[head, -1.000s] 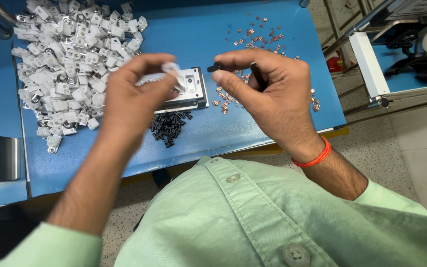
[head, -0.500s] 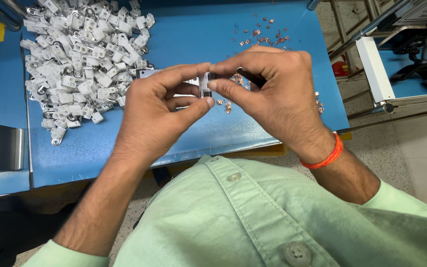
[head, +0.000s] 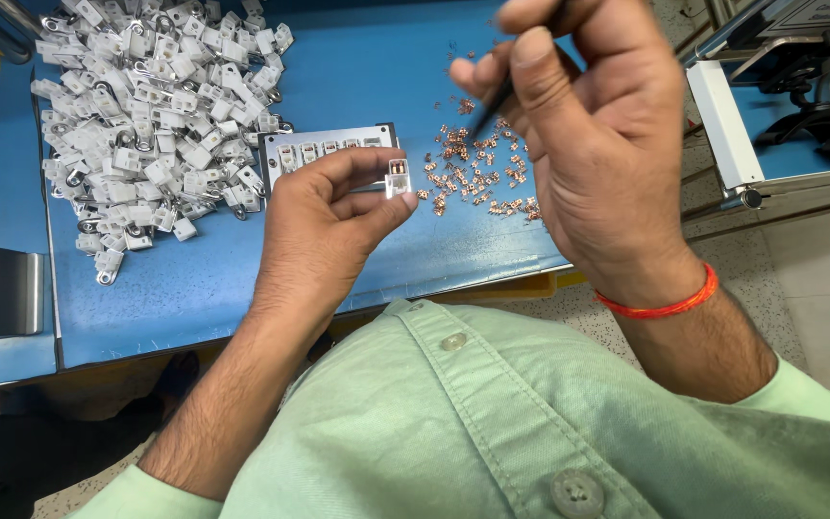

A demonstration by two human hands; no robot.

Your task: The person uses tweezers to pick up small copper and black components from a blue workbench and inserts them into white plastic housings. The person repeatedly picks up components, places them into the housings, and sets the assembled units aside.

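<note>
My left hand pinches a small white plastic housing between thumb and fingers, a copper part visible inside it. My right hand is raised to the right of it and grips a thin dark tool, probably tweezers, whose tip points down toward a scatter of small copper parts on the blue table. A metal fixture plate with a row of slots lies behind my left hand.
A big heap of white plastic housings covers the table's left part. A grey metal block sits at the left edge. A white-framed bench stands at the right. My green shirt fills the bottom of the view.
My hands were together on the housing; now they have parted. The right hand has lifted away to the right with the tool, and the left keeps the housing.
</note>
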